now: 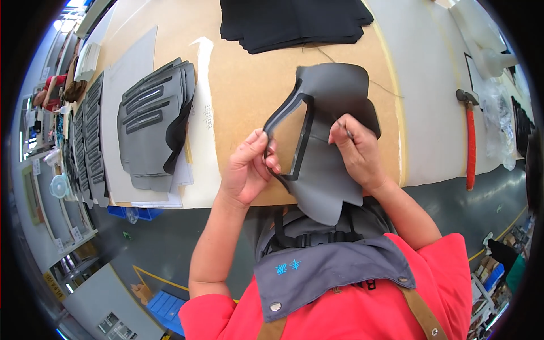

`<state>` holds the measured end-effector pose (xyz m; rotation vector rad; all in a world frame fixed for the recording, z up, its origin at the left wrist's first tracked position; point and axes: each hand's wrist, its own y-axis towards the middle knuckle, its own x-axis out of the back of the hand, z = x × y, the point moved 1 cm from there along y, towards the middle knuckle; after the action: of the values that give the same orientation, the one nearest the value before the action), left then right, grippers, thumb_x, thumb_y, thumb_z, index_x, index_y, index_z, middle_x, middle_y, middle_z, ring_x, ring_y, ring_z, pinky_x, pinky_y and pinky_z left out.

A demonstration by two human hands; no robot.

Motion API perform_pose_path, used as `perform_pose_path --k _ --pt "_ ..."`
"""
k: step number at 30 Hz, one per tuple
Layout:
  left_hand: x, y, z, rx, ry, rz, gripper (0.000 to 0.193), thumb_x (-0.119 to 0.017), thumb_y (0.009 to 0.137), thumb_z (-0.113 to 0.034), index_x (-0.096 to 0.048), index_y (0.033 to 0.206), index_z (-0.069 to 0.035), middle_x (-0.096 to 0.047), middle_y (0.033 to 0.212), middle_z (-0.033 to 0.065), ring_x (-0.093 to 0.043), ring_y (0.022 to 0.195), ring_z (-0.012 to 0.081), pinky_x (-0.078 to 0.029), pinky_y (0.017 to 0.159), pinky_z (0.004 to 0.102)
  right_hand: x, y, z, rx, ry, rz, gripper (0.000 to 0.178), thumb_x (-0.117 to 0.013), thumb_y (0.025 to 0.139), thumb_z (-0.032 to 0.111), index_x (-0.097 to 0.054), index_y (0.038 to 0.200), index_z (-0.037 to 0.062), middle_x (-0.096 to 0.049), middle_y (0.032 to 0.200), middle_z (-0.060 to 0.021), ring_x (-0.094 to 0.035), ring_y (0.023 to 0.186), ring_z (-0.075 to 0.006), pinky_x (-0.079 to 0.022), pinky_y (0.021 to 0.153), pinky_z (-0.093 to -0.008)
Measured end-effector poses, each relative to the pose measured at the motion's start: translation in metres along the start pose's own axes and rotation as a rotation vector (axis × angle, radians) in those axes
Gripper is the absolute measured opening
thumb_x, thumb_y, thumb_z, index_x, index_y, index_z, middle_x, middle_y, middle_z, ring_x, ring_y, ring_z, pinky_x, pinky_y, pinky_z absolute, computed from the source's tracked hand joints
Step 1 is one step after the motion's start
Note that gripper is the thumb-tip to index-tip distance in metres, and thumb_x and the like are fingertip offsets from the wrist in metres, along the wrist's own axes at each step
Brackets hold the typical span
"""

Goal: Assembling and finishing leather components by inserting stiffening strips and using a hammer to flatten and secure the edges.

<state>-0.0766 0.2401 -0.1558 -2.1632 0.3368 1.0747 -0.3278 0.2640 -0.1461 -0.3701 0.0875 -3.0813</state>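
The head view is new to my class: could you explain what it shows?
No machine here: a person works barehanded. A fisheye camera worn on the head looks down, so straight edges bend. The left hand pinches the edge of a dark grey panel with a cut-out. The right hand curls over the panel; any small thing in its fingers is unclear. On the table lie a black stack farther away, grey pieces to the left and a red-handled hammer to the right.

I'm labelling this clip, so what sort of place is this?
Probably a factory workshop: a shaped gray piece is held at a worktable, near stacked gray panels and a hammer.
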Motion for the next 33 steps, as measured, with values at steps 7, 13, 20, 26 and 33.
perform_pose_path --k 7,13,20,26,33 --pt "-0.025 0.015 -0.035 0.216 0.587 -0.009 0.016 -0.07 0.104 -0.022 -0.065 0.113 -0.009 -0.066 0.085 -0.0022 -0.063 0.065 0.004 -0.051 0.053 0.0207 0.094 -0.004 0.002 -0.204 -0.418 -0.407 0.024 -0.062 0.109 0.027 -0.07 0.114 0.0045 -0.068 0.097 -0.0067 -0.054 0.08 -0.0159 -0.048 0.075 -0.0295" --pt "-0.053 0.033 -0.049 0.359 0.882 0.093 0.02 -0.072 0.103 -0.025 -0.067 0.113 -0.009 -0.063 0.086 -0.0057 -0.058 0.072 0.0031 -0.048 0.061 0.0202 0.139 -0.005 0.001 0.352 -1.23 -0.388 0.056 -0.07 0.103 0.043 -0.061 0.139 0.0004 -0.067 0.123 -0.0119 -0.063 0.106 -0.0224 -0.05 0.092 -0.0369" --pt "-0.062 0.042 -0.054 0.339 1.013 0.302 0.022 -0.075 0.101 -0.021 -0.07 0.115 -0.005 -0.069 0.094 -0.0026 -0.062 0.082 0.0052 -0.051 0.073 0.0227 0.09 0.015 -0.001 -0.607 0.278 0.222 0.068 -0.09 0.084 0.031 -0.063 0.135 -0.0043 -0.069 0.123 -0.0152 -0.065 0.114 -0.0184 -0.052 0.101 -0.0331" --pt "-0.023 0.025 -0.084 0.269 1.195 0.033 0.045 -0.085 0.088 -0.009 -0.067 0.127 -0.001 -0.073 0.111 -0.0008 -0.068 0.096 0.0053 -0.055 0.089 0.0233 0.083 0.015 0.007 -0.55 0.28 -0.011 0.05 -0.087 0.086 0.021 -0.067 0.125 -0.0029 -0.075 0.107 -0.0093 -0.072 0.093 -0.0151 -0.059 0.081 -0.0297" --pt "-0.006 0.005 -0.049 0.208 0.642 -0.294 0.034 -0.083 0.091 -0.007 -0.07 0.121 0.001 -0.077 0.109 0.0087 -0.074 0.095 0.0131 -0.059 0.088 0.027 0.094 0.013 -0.005 -0.577 0.311 0.037 0.041 -0.083 0.093 0.02 -0.067 0.123 -0.0018 -0.076 0.107 -0.0091 -0.073 0.092 -0.0128 -0.059 0.079 -0.0288"
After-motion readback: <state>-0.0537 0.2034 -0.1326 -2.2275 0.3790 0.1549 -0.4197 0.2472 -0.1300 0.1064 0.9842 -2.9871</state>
